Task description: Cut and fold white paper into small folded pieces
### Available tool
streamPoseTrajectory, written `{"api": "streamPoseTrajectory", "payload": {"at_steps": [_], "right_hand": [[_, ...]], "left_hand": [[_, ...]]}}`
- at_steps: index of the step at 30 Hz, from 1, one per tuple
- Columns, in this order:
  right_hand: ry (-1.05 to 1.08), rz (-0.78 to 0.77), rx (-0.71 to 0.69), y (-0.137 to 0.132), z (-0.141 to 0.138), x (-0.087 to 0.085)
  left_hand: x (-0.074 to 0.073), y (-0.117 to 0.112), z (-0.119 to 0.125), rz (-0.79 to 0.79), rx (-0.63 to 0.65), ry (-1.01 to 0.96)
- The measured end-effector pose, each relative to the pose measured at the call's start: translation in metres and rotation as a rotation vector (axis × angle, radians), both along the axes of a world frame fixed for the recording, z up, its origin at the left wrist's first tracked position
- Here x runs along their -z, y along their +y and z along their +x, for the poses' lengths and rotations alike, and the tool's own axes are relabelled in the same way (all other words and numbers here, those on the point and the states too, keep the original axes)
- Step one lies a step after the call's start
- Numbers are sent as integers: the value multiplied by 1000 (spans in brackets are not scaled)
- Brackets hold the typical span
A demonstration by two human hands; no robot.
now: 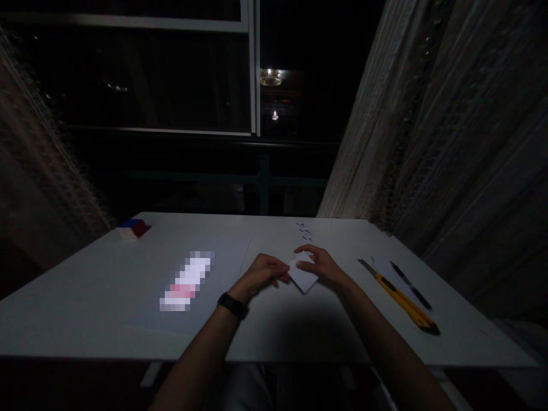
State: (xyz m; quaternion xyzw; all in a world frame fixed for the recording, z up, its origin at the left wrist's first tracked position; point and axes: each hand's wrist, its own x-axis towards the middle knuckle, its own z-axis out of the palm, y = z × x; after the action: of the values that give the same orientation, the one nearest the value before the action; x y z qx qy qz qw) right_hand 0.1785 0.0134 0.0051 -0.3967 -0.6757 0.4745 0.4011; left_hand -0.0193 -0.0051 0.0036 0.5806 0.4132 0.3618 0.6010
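Over the middle of the table, a small white piece of paper [304, 279], squarish and with one corner toward me, is between my two hands. My left hand [266, 269], with a dark band on the wrist, pinches its left corner between thumb and fingers. From the right, my right hand [320, 264] grips it, thumb on the near face and fingers curled round the far edge. Whether the paper is folded in layers is too dark to tell.
A yellow box cutter [402, 299] lies at the right, beside a dark pen [410, 285]. Several small marked pieces [305, 231] lie beyond my hands. At left are a lit, pixelated screen [186, 282] on a large pale sheet [233, 271] and a coloured cube [133, 228].
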Motion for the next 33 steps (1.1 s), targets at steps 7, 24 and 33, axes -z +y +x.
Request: {"api": "streamPoseTrajectory", "payload": {"at_steps": [7,24,33], "right_hand": [[130,-69,89,6,7,2],[253,-92,65,0,-10,8],[319,-125,-19,1,-7,10]], "left_hand": [[1,3,-4,-3,50,-61],[4,7,4,15,-393,-205],[4,10,2,62,-492,-245]]}}
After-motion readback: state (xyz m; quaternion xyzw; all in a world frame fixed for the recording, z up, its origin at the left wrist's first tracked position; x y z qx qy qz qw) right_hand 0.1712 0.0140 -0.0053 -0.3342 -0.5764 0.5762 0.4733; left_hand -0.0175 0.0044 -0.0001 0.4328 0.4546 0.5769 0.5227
